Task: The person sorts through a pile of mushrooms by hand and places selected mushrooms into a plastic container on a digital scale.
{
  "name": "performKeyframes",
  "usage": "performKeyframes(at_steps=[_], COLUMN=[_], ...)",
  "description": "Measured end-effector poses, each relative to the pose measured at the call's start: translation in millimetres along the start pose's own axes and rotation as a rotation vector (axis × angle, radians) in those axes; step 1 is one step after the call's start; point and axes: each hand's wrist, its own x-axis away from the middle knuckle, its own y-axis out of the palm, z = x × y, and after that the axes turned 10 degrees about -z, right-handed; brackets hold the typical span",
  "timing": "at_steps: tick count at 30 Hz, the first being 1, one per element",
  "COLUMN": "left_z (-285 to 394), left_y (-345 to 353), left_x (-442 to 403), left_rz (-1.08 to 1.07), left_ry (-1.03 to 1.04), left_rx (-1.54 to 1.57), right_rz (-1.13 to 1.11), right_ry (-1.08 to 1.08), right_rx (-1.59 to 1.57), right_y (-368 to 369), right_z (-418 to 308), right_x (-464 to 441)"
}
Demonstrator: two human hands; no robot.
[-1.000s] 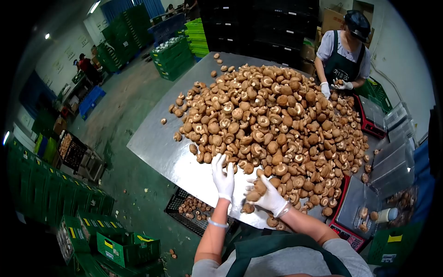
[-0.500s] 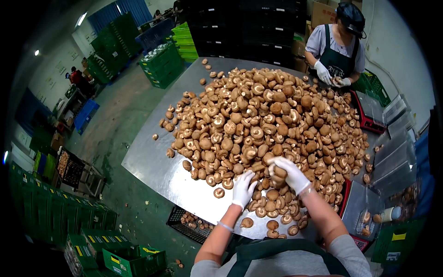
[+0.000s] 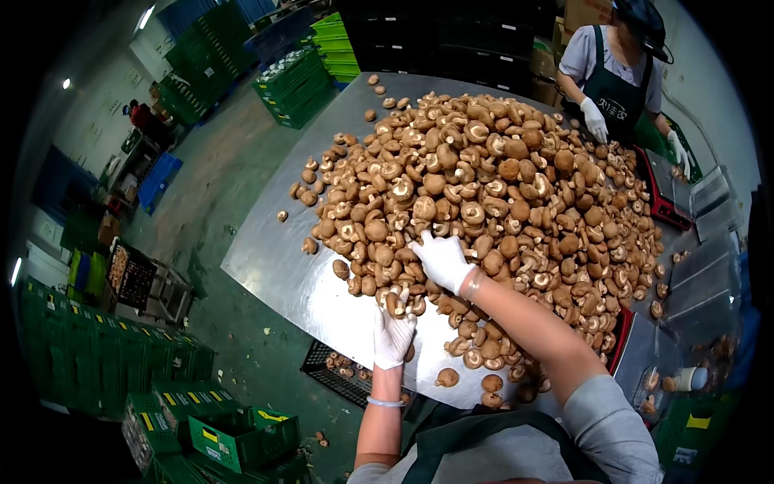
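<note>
A large heap of brown mushrooms (image 3: 500, 185) covers much of the metal table (image 3: 274, 242). My left hand (image 3: 393, 339), in a white glove, is palm up at the heap's near edge, its fingers curled round a mushroom (image 3: 396, 302). Further up and to the right, my gloved right hand (image 3: 443, 260) reaches over the front of the heap, palm down. Its fingertips touch the mushrooms, and whether it grips one cannot be made out. Several loose mushrooms lie near my body, one of them (image 3: 447, 377) on bare metal.
A co-worker (image 3: 617, 73) in white gloves stands at the far right corner beside a red scale (image 3: 665, 189). Another scale (image 3: 637, 347) and clear plastic boxes (image 3: 701, 282) are on the right. A black crate (image 3: 347, 375) sits below the table's left edge; green crates (image 3: 242, 440) stand lower left.
My right hand has moved from the near mushrooms up and left onto the heap. My left hand has turned palm up and shifted left, a mushroom now in it. The co-worker's hands have parted.
</note>
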Motion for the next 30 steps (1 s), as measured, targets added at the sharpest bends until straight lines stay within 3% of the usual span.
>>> performKeyframes(at_steps=[2,3,6,7,8,10,12,14,16,18,20,22,25,28,30], left_z=[1,-1,8,10,14,43,66,61,60,58,40,17,-9,-10,-4], left_y=[-18,-6,-18,-1,4,-20,-46,-19,-17,-32,-63,-36,-2,-8,-14], left_x=[2,4,18,27,32,54,73,81,90,98,95,89,79,67,60], left_rz=[-0.077,0.048,-0.060,0.164,0.214,0.209,0.293,0.393,0.467,0.493,0.561,0.387,0.288,0.261,0.250], left_ry=[-0.064,-0.047,-0.006,0.051,0.135,0.073,0.188,0.319,0.310,0.144,0.164,0.288,0.227,0.071,0.055], left_rx=[0.075,-0.057,-0.124,-0.251,-0.353,-0.406,-0.825,-0.852,-0.950,-0.979,-1.477,-1.916,-2.418,-2.390,-2.363], right_rz=[0.082,0.073,0.056,0.006,-0.043,-0.035,-0.049,-0.145,-0.214,-0.202,-0.198,-0.118,-0.208,-0.208,-0.195], right_ry=[-0.034,-0.025,0.006,0.008,0.006,0.007,0.037,0.036,0.033,0.055,0.076,0.160,0.193,0.219,0.076], right_rx=[-0.089,-0.215,-0.542,-0.668,-0.793,-0.724,-0.451,-0.235,0.000,0.044,0.095,0.233,0.269,0.199,-0.101], right_y=[-15,-25,-33,-40,-46,-54,-49,-43,-14,6,19,27,27,19,3], right_z=[1,4,34,44,53,56,49,36,34,30,26,21,14,21,32], right_x=[22,30,42,50,57,79,99,105,101,99,91,86,78,77,85])
